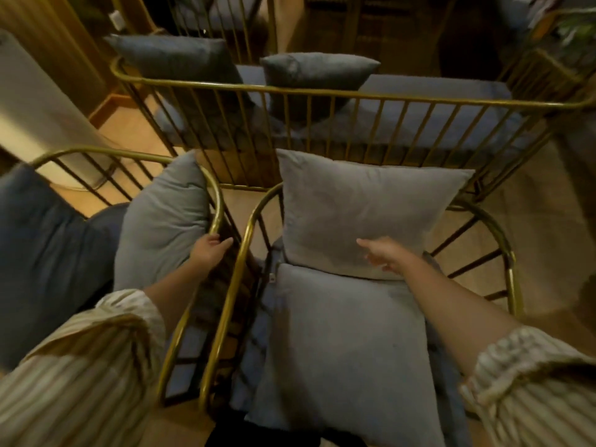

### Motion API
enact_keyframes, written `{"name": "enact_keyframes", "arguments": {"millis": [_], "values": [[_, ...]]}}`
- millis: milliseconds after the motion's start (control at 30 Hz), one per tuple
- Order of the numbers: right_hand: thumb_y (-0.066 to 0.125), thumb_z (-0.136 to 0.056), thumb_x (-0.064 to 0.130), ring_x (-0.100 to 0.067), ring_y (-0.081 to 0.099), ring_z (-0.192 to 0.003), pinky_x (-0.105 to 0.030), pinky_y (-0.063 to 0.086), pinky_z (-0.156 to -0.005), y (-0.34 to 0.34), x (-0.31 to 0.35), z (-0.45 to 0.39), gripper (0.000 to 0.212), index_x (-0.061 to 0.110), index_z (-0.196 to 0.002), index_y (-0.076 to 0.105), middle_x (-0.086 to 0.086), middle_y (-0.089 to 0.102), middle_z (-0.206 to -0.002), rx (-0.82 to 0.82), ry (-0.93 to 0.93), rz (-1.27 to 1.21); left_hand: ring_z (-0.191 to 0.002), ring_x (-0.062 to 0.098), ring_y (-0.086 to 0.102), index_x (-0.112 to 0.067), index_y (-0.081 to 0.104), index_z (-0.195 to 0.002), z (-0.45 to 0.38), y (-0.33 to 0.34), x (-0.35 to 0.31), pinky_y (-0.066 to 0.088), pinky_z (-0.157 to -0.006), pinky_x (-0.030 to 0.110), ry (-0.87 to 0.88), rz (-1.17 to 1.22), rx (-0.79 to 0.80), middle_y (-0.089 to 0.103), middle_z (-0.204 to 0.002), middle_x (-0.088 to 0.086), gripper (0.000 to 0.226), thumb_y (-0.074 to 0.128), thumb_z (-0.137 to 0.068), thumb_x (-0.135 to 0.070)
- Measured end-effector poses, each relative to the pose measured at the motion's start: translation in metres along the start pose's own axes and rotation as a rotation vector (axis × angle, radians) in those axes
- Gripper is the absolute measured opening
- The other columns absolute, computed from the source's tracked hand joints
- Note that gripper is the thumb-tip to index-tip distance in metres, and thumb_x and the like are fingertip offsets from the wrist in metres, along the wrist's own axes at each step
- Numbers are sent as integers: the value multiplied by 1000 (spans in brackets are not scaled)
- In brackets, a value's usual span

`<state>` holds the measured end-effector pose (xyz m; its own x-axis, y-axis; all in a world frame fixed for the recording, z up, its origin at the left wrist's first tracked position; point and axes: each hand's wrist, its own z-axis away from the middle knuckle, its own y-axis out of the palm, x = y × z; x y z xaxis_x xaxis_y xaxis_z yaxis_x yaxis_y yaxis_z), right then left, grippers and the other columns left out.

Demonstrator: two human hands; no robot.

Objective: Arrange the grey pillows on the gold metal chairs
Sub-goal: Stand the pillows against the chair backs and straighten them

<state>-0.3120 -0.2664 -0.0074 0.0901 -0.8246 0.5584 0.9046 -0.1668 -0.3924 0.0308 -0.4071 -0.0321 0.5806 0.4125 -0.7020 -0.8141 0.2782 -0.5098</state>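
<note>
Seat pillow (348, 350) lies flat; my right grip (385, 253), fingers straight, props the back pillow (364, 208); left grip (209, 250) curls at the rail (220, 204), hold unclear; I'd straighten the slumped pillow (161, 227) mid-left next

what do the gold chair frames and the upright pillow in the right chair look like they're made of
Chair frame: likely metal tube and thin rods with a shiny gold finish; highlights run along the curved rail. Upright pillow: soft matte grey cloth, perhaps cotton; it shows creases and no sheen.
</note>
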Motion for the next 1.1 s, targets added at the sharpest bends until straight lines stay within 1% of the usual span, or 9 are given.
{"name": "enact_keyframes", "arguments": {"millis": [67,133,267,533,700,800,900,1033,1100], "values": [[57,-99,35,-22,60,-76,-24,49,-61,27,21,5,54,-7,-133,54,-18,62,-114,63,-44,49,-51,-3,59,6,68,-107,7,-41,24,48,-56,21,34,-53,7,65,-64,4,34,64,-93,-25],[58,-98,37,-33,64,-98,-35,52,-84,55,42,12,61,-9,-137,50,-24,64,-123,117,-88,90,-70,3,57,5,71,-104,9,-74,44,43,-64,23,25,-68,-30,64,-72,3,30,65,-93,-23],[55,-99,36,-24,59,-98,-31,42,-63,123,80,31,53,5,-141,47,-15,61,-124,191,-169,110,-108,36,62,-2,64,-121,9,-132,78,50,-90,43,-41,-73,-100,67,-112,21,42,67,-91,-30],[52,-101,30,-13,52,-65,-25,35,-58,261,130,48,19,17,-115,51,-3,58,-86,294,-199,110,-102,33,66,1,65,-122,-10,-206,142,51,-85,39,-9,-64,-127,70,-112,20,39,68,-92,-23],[58,-98,30,-18,58,-73,-25,41,-57,333,155,35,13,17,-98,58,-14,63,-105,185,-207,67,-110,33,62,2,63,-124,-51,-248,179,48,-92,38,-100,-32,-81,66,-121,21,38,66,-93,-19],[63,-95,31,-22,60,-93,-32,50,-74,362,169,20,32,9,-118,61,-16,67,-118,73,-238,32,-115,33,59,2,64,-123,-86,-267,197,46,-94,37,-155,-16,-27,64,-124,19,35,65,-94,-19],[68,-88,47,-22,62,-106,-30,51,-81,388,185,5,53,10,-124,59,-12,64,-127,38,-209,-24,-100,29,59,3,66,-116,-126,-278,212,45,-86,34,-214,-5,35,66,-119,21,30,63,-94,-18],[72,-82,53,-29,52,-129,-39,47,-103,422,197,-10,85,10,-147,37,-9,48,-146,-4,-174,-63,-102,36,62,-5,69,-94,-170,-281,227,48,-87,39,-289,-14,90,67,-105,19,19,63,-94,-23],[76,-79,51,-30,48,-135,-43,44,-109,437,193,-17,96,11,-152,28,-8,43,-152,-52,-170,-89,-108,43,60,4,67,-105,-191,-278,236,49,-92,47,-342,-34,133,63,-118,31,36,62,-94,-29]]}}
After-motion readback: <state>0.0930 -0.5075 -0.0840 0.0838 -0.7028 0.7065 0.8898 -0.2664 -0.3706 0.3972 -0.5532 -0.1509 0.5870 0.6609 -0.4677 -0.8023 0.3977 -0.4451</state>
